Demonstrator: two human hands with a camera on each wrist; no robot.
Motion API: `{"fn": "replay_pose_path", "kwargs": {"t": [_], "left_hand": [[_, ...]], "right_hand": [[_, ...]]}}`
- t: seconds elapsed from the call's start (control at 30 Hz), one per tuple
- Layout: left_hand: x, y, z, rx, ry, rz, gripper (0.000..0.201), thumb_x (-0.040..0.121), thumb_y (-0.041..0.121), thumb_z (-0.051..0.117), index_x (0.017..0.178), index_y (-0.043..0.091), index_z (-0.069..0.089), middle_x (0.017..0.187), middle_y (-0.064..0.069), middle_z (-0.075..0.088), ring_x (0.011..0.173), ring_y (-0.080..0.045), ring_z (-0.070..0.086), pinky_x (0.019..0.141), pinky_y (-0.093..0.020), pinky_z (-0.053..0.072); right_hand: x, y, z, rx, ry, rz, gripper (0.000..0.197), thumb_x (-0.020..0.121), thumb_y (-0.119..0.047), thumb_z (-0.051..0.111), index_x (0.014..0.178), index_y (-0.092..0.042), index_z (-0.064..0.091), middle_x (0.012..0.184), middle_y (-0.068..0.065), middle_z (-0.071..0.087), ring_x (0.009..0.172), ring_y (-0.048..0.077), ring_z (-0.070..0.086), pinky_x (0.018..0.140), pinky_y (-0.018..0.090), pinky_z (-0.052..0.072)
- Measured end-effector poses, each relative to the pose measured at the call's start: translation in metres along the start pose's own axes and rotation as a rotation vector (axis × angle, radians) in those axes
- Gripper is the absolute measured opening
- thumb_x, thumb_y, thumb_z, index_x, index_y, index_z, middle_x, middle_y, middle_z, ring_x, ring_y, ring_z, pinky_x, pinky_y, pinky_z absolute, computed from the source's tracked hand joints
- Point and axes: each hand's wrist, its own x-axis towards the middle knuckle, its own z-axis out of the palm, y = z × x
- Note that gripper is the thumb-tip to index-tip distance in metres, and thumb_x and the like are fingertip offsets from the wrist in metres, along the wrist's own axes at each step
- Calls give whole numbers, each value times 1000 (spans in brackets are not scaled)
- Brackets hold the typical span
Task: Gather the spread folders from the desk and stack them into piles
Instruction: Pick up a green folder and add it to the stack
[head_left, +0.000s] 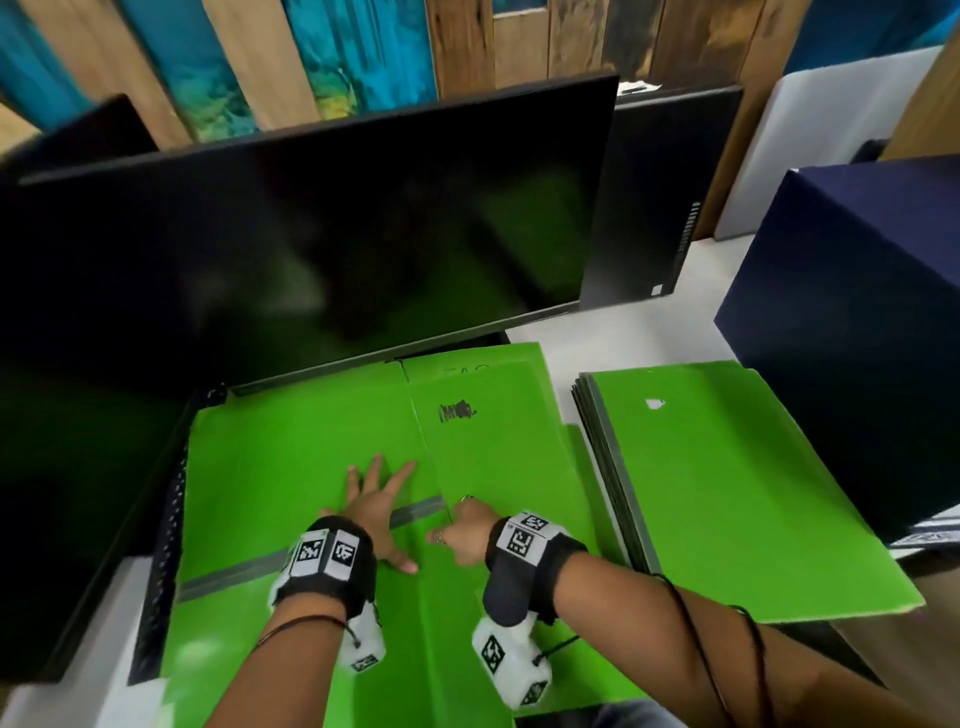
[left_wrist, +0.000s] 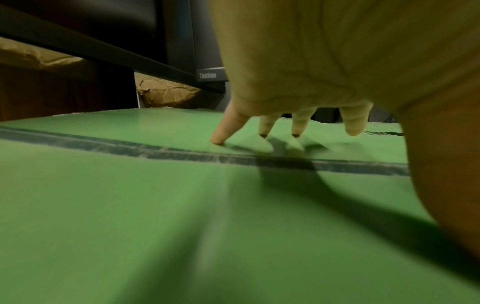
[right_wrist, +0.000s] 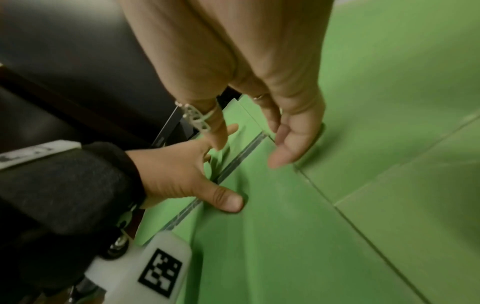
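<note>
Several green folders lie overlapping in front of me on the desk. My left hand (head_left: 374, 504) presses flat, fingers spread, on the left folder (head_left: 270, 467), just past its grey strip (left_wrist: 182, 154); its fingertips (left_wrist: 218, 139) touch the green cover. My right hand (head_left: 462, 535) has its fingers curled at the near left corner of the folder with a black scribble (head_left: 493, 457). In the right wrist view the right hand (right_wrist: 285, 142) hooks that corner, with the left hand (right_wrist: 176, 174) beside it. A neat pile of green folders (head_left: 727, 493) lies to the right.
A large black monitor (head_left: 311, 234) stands right behind the folders, its lower edge over their far ends. A black computer case (head_left: 654, 208) is at the back right and a dark blue box (head_left: 857, 312) at the far right. A black perforated panel (head_left: 166, 519) borders the folders on the left.
</note>
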Motion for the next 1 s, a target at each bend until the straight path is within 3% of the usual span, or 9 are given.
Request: {"fn": "replay_pose_path", "kwargs": {"t": [0.1, 0.23, 0.3, 0.4, 0.5, 0.63, 0.83, 0.93, 1.0], "left_hand": [[-3, -2, -2, -11, 11, -4, 132, 51, 37, 86, 143, 45, -8, 154, 2, -24, 143, -32, -17, 104, -73, 8], [-5, -2, -6, -30, 8, -6, 135, 49, 37, 88, 143, 46, -8, 154, 1, -23, 143, -33, -15, 104, -74, 10], [-7, 0, -13, -48, 20, -3, 138, 48, 35, 88, 143, 46, -11, 154, 0, -23, 143, -34, -14, 104, -74, 10], [-11, 4, -28, -184, 68, -18, 140, 47, 28, 89, 144, 40, -12, 157, -5, -8, 144, -33, -4, 110, -64, 12], [-17, 14, -49, -435, 145, -3, 131, 47, 23, 90, 147, 35, 5, 151, -8, 30, 139, -29, 29, 112, -52, 27], [-44, 41, -87, -271, 322, 93, 63, 64, 31, 81, 122, 19, 58, 109, -5, 65, 97, -20, 56, 89, -32, 45], [-99, 74, -143, -70, 808, 255, 28, 75, 44, 70, 90, 20, 67, 75, 0, 63, 77, -22, 56, 63, -27, 36], [-122, 78, -163, -233, 956, 430, 32, 69, 50, 71, 82, 21, 65, 63, 2, 58, 65, -21, 54, 62, -30, 43], [-131, 82, -173, -415, 979, 550, 42, 66, 54, 69, 92, 21, 67, 77, -2, 69, 75, -22, 64, 73, -37, 51]], "right_hand": [[8, -3, 0, 116, -1, 20, 23, 87, -29, 63, 88, -8, 54, 81, 6, 51, 73, 17, 52, 58, 26, 46], [4, 0, -8, -132, 4, -31, 34, 89, -22, 60, 62, -15, 42, 74, 6, 48, 65, 16, 46, 59, 25, 39], [0, 2, -10, -203, 85, -118, 9, 88, -11, 60, 86, -2, 61, 103, 15, 60, 97, 24, 58, 81, 27, 46], [-4, 7, -12, -180, 257, -299, 37, 85, -1, 60, 121, -7, 57, 131, 9, 45, 122, 23, 47, 107, 25, 35], [-11, 1, -28, -83, 437, -496, 42, 84, 12, 52, 120, -9, 57, 132, 3, 36, 121, 16, 42, 106, 16, 35], [-20, -13, -57, 28, 588, -600, 38, 82, 4, 62, 117, -9, 53, 132, 0, 39, 114, 6, 41, 104, 5, 30], [-11, 2, -93, 482, 661, -417, 97, 58, -26, 87, 135, -14, 30, 137, 6, 42, 129, 20, 39, 110, 28, 30], [-12, 8, -113, 761, 620, -400, 111, 58, -30, 87, 141, -28, 14, 144, 12, 32, 132, 26, 37, 112, 46, 32], [-17, 9, -126, 896, 577, -364, 114, 66, -31, 82, 146, -30, 1, 149, 16, 26, 135, 28, 34, 111, 50, 31]]}}
